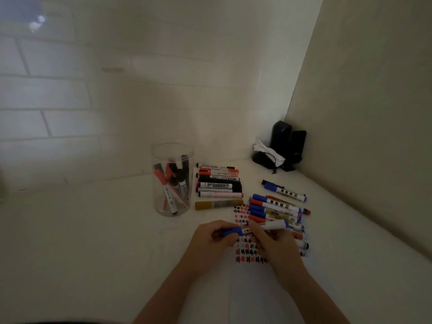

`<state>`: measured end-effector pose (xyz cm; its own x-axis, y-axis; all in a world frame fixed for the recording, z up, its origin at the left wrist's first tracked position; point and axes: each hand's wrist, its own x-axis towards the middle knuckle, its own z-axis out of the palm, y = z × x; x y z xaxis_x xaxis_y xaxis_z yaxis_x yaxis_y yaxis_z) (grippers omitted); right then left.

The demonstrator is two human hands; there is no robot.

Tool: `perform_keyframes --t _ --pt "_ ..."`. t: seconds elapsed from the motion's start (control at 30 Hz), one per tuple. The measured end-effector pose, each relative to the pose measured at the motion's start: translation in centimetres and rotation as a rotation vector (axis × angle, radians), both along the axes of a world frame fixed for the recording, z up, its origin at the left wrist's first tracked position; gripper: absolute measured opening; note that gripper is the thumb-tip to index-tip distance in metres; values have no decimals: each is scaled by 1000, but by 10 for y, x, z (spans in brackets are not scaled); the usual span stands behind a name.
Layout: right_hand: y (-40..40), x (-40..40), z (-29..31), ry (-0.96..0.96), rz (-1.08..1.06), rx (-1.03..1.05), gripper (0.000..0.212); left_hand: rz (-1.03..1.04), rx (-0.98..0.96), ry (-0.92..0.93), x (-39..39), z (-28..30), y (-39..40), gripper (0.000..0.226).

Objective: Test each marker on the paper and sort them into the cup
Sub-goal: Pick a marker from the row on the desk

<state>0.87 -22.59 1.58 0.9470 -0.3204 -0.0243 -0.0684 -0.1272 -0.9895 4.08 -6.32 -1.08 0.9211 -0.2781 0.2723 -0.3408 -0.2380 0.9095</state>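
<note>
A blue marker (pixel 272 226) lies level between both hands above the paper (pixel 243 272). My left hand (pixel 210 239) pinches its blue cap (pixel 231 232). My right hand (pixel 273 244) grips the white barrel. The paper carries rows of red and black test scribbles. A clear plastic cup (pixel 172 178) stands to the upper left with several red and black markers inside. Beside the cup lies a pile of red and black markers (pixel 219 183). A pile of blue and red markers (pixel 275 210) lies just beyond my right hand.
A yellow marker (pixel 218 204) lies below the red and black pile. One blue marker (pixel 284 191) lies apart at the right. Black objects with a white cloth (pixel 280 148) fill the corner where the walls meet. The white surface stretches left of the cup.
</note>
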Motion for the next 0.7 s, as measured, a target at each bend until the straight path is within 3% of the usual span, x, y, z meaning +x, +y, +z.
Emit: perform_keyframes --t 0.13,0.37,0.47,0.6,0.7 --pt "4 2 0 45 33 74 25 34 24 -24 1 -3 0 21" --pt "-3 -14 8 110 91 143 48 16 26 -40 -1 2 -2 32" --pt "-15 -22 24 133 112 142 40 14 -27 -65 -3 2 -1 34" --pt "-37 -32 28 83 254 -441 20 14 -60 -89 -2 -4 -1 39" --pt "-47 -36 23 17 317 -806 16 53 -99 -31 0 -9 -1 42"
